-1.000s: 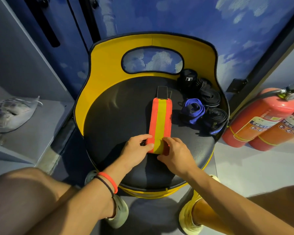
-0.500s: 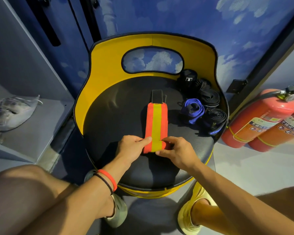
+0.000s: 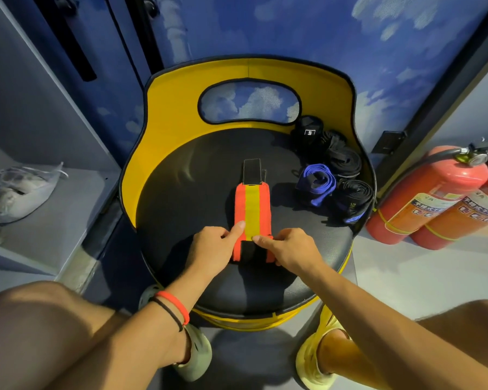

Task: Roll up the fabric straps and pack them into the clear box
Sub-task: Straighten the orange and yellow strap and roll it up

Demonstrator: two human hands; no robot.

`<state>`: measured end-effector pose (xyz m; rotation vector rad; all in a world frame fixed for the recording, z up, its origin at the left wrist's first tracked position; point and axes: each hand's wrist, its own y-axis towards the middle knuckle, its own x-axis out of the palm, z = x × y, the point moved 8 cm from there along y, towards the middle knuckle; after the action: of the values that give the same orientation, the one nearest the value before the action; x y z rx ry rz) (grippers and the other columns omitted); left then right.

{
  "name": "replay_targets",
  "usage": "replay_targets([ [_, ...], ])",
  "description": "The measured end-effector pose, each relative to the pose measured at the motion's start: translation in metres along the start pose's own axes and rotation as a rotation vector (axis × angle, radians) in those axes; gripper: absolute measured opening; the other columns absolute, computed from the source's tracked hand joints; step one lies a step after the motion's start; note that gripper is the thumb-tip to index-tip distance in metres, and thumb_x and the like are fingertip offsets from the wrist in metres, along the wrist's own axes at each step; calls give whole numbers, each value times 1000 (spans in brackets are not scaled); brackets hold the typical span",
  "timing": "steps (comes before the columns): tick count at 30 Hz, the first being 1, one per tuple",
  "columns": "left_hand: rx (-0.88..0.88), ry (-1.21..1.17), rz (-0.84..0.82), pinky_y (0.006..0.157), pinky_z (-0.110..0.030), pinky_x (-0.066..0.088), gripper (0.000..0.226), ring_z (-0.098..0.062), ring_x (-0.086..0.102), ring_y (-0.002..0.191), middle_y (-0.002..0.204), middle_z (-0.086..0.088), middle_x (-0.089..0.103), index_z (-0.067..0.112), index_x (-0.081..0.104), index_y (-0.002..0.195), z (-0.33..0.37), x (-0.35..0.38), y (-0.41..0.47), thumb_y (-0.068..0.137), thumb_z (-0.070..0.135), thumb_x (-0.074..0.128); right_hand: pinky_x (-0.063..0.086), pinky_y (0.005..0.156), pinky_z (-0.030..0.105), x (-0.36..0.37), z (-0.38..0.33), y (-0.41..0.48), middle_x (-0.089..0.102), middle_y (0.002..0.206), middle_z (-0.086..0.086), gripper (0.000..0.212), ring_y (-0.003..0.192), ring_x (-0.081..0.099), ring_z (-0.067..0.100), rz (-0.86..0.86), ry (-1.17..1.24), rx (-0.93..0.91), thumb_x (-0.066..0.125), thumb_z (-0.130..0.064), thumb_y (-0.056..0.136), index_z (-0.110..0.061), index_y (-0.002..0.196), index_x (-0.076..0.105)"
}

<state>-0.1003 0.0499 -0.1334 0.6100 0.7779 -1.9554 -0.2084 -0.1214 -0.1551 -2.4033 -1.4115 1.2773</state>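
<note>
head view | your left hand (image 3: 212, 246) and right hand (image 3: 290, 249), close together, each pinch the near end of the orange-and-yellow strap (image 3: 254, 209) | first fold turned, black underside up; the rest lies flat mid-seat on the chair (image 3: 186, 192) | far right: blue roll (image 3: 316, 182) and black rolls (image 3: 345, 161) look finished | clear box not in view; packing judged not begun

The left half of the black seat (image 3: 181, 209) is bare and open from above. The yellow backrest (image 3: 178, 108) closes the far side, and rolled straps (image 3: 345, 163) fill the right rear corner, near the striped strap (image 3: 252, 209).
</note>
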Motion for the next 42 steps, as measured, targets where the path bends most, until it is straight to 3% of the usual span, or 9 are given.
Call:
replay_targets([
  [3, -82, -250, -58, 90, -42, 60, 41, -17, 70, 97, 104, 7, 71, 23, 74, 109, -14, 5, 2, 81, 53, 80, 55, 67, 39, -6, -9, 3, 71, 75, 11, 64, 72, 68, 25, 89, 5, -39, 71, -68, 80, -4, 82, 69],
  [7, -51, -232, -1, 89, -42, 60, 38, -13, 68, 98, 91, 24, 61, 26, 75, 110, -12, 7, 0, 84, 55, 76, 59, 69, 46, -8, -22, -6, 68, 77, 1, 50, 69, 67, 22, 217, 60, -199, 69, -62, 85, -15, 91, 54],
  [11, -39, -142, 79, 75, -27, 52, 37, -10, 64, 100, 105, 13, 68, 30, 69, 111, -8, 1, 6, 87, 57, 71, 58, 71, 41, -10, -32, -13, 69, 83, -2, 44, 75, 67, 21, 231, -53, -290, 57, -65, 92, -21, 98, 57],
  [16, -42, -171, 86, 87, -29, 51, 44, -15, 65, 111, 119, 7, 72, 24, 73, 122, -5, 2, 16, 93, 56, 64, 52, 84, 32, 8, -29, -22, 66, 101, -8, 31, 97, 66, 19, 102, 5, -316, 49, -45, 104, -26, 128, 57],
  [20, -28, -211, 31, 88, -26, 43, 40, -14, 60, 115, 129, 4, 65, 22, 71, 127, 2, 13, 21, 100, 47, 57, 53, 88, 32, 8, -25, -20, 66, 104, -7, 27, 99, 64, 18, 76, 84, -289, 51, -35, 105, -23, 128, 59],
  [24, 5, -223, -34, 92, -24, 40, 33, -11, 56, 118, 133, 7, 56, 21, 69, 128, 4, 14, 23, 104, 39, 54, 53, 92, 35, 10, -26, -20, 64, 105, -10, 29, 103, 64, 18, 53, 98, -267, 54, -36, 103, -26, 130, 58],
  [30, 119, 90, -10, 93, -25, 41, 39, -17, 56, 124, 138, 5, 60, 25, 63, 136, 16, 7, 21, 108, 40, 41, 52, 86, 38, 7, -33, -23, 68, 119, 2, 51, 106, 64, 28, 146, -88, -385, 61, -43, 98, -29, 141, 37],
  [34, 141, 179, 56, 89, -31, 47, 40, -20, 62, 111, 125, 2, 69, 25, 66, 131, 25, 2, 13, 109, 41, 37, 48, 95, 37, 14, -36, -23, 61, 127, 3, 68, 117, 55, 27, 60, -190, -405, 74, -36, 89, -29, 147, 40],
  [42, 51, 345, 37, 52, -29, 29, 53, -15, 52, 63, 66, 2, 53, 19, 52, 65, 20, -6, -11, 106, 51, 40, 41, 89, 24, 7, -28, -16, 49, 110, 0, 53, 101, 49, 15, -274, -183, -376, 79, -38, 86, -26, 134, 62],
])
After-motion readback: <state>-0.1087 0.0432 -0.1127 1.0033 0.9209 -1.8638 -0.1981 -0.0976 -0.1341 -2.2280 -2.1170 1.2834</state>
